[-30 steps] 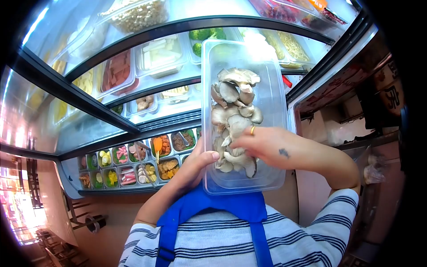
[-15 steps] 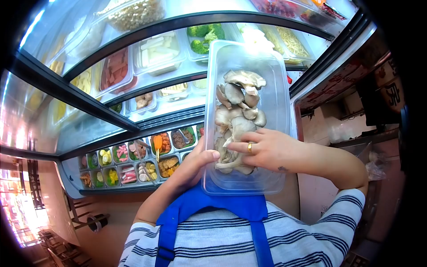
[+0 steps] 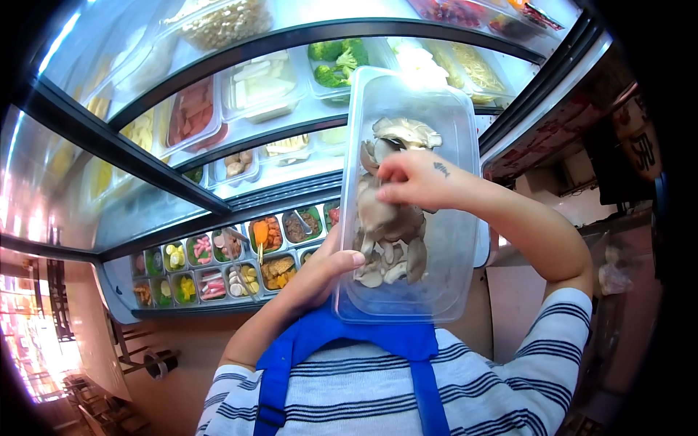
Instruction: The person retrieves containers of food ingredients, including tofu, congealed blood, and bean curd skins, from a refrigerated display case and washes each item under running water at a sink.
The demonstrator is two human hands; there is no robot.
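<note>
My left hand (image 3: pixel 327 265) grips the left side of a clear plastic container (image 3: pixel 454 291), its thumb hooked over the rim. Grey-white oyster mushrooms (image 3: pixel 392 254) lie in a heap along the middle of the container, which tilts towards me. Over the upper part of the heap is my right hand (image 3: pixel 418 178), with its fingers curled in. A mushroom, smeared by motion, is at those fingertips, and the hand appears closed on it. The palm side of this hand is hidden.
Behind the container stands a glass-fronted display case with black frames (image 3: pixel 167 174). Inside are tubs of broccoli (image 3: pixel 338 62), white slabs (image 3: pixel 258 83) and reddish blocks (image 3: pixel 193 109). Lower left, small metal pans (image 3: pixel 211 283) hold assorted toppings. A black bin (image 3: pixel 160 363) stands on the floor.
My right hand has moved up from the lower mushrooms to the upper part of the heap, and the lower mushrooms have shifted. My left hand keeps its hold on the container.
</note>
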